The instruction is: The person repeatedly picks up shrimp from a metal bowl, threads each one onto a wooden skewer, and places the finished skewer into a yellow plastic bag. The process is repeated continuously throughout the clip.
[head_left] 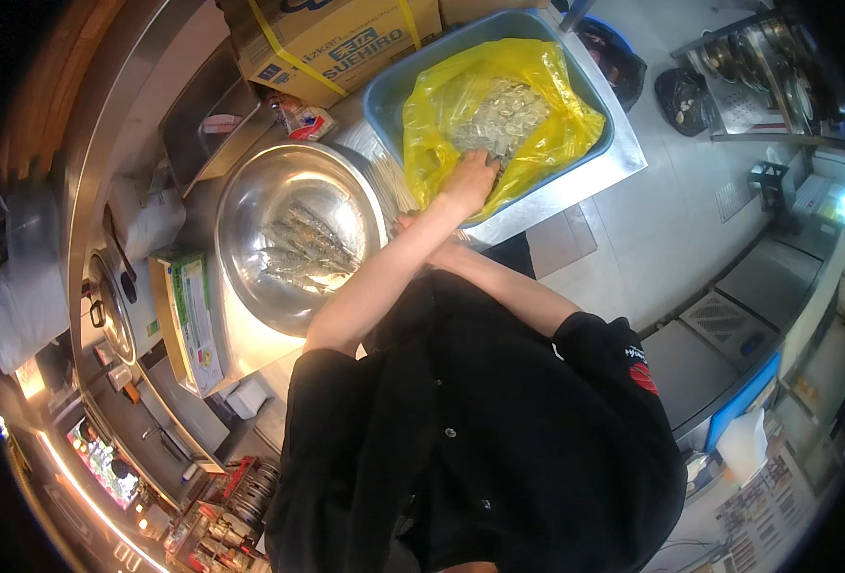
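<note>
At the right end of the steel worktop [623,158], by its corner, we see a blue tub [377,103], the biggest thing on it. Left of the tub, reaching to the near edge, stands a wide metal bowl [251,210]. Toward the far edge we find a cardboard box [346,53] with yellow straps and bold dark-blue lettering; a yellow plastic bag [575,119] lies open in the tub. Near the worktop's left end stands a green-and-white carton [196,315] bearing small print. In the bowl lie slim silvery pieces [303,244] like small fish, and in the bag is a heap of pale, flat pieces [508,115]. Our left hand [473,180] reaches over the bag's near side, fingers loosely bent down onto the heap; we cannot tell whether they grip any. Our right hand [407,222], mostly hidden under the left forearm, is just beside thin sticks [389,183] between bowl and tub; its opening and hold we cannot tell. Smallest is a red mark [643,378] with white lettering on our right sleeve.
</note>
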Demonstrator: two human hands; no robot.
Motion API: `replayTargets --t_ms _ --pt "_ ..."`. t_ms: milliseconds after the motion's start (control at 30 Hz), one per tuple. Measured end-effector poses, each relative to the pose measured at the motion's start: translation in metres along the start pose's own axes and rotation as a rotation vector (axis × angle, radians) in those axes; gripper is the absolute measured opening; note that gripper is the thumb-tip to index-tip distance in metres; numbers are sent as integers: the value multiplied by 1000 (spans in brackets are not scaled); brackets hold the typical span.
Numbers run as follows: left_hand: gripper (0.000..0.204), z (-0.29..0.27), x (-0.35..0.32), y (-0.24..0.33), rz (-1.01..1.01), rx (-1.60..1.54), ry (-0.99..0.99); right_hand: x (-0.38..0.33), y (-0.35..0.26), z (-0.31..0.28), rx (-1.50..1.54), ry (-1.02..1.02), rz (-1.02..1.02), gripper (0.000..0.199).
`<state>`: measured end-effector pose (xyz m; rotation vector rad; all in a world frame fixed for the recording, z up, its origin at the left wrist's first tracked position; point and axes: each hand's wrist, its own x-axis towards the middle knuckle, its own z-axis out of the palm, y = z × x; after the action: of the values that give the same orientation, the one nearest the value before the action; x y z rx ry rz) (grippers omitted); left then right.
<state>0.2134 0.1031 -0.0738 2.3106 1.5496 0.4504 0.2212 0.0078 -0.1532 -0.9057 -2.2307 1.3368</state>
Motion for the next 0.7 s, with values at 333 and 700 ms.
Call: replayTargets --t_ms 333,700 --pt "35 -42 17 -15 -230 -406 -702 10 44 47 -472 -339 -109 35" --pt "45 -84 31 -34 -435 -726 188 -13 -61 -58 39 -35 275 25"
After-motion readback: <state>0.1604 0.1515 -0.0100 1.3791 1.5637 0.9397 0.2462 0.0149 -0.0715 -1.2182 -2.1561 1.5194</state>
